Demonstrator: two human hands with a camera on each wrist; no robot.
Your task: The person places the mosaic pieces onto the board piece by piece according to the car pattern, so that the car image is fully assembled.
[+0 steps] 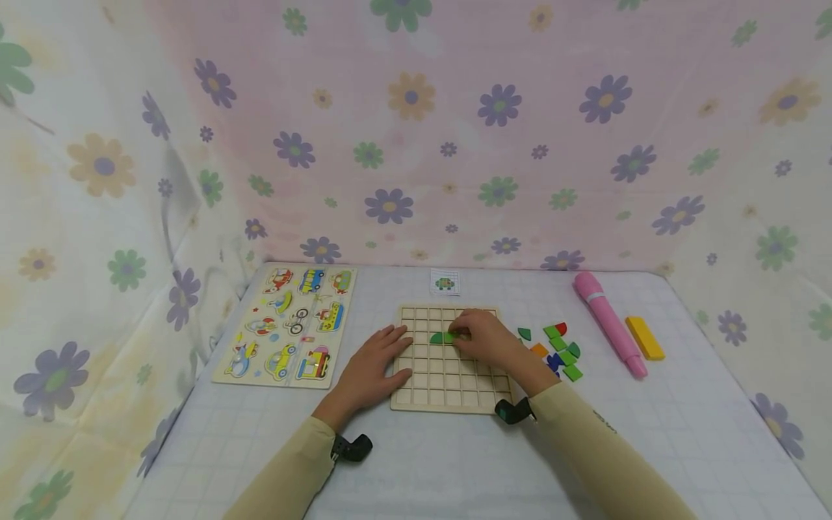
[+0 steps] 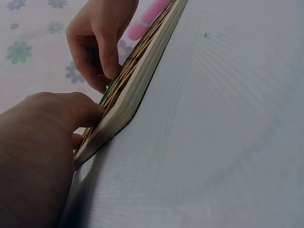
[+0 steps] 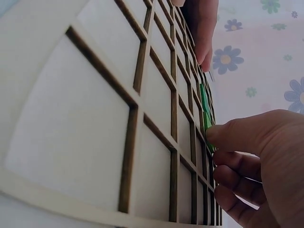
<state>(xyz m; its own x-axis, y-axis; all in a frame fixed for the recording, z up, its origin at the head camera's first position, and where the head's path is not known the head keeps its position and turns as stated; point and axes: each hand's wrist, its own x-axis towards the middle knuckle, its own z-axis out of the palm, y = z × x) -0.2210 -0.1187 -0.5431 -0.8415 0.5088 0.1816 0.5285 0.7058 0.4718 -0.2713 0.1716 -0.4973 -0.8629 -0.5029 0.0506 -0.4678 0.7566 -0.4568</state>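
A wooden grid board (image 1: 448, 409) lies in front of me. In its upper part sits a dark green quarter-round tile (image 1: 436, 338), and right beside it a light green tile (image 1: 448, 337). My right hand (image 1: 486, 338) reaches over the board from the right and pinches the light green tile, thumb on it in the right wrist view; part of the tile is hidden by the fingers. With its fingers extended, my left hand (image 1: 369, 370) rests on the board's left edge. The left wrist view shows the left thumb (image 2: 88, 111) against the board's rim.
Loose tiles lie right of the board, among them a green square (image 1: 573, 373), an orange tile (image 1: 539, 351) and blue pieces. Beyond them are a pink pen-like stick (image 1: 611, 323) and a yellow block (image 1: 645, 338). A vehicle puzzle (image 1: 286, 339) lies left; a pattern card (image 1: 445, 282) lies behind.
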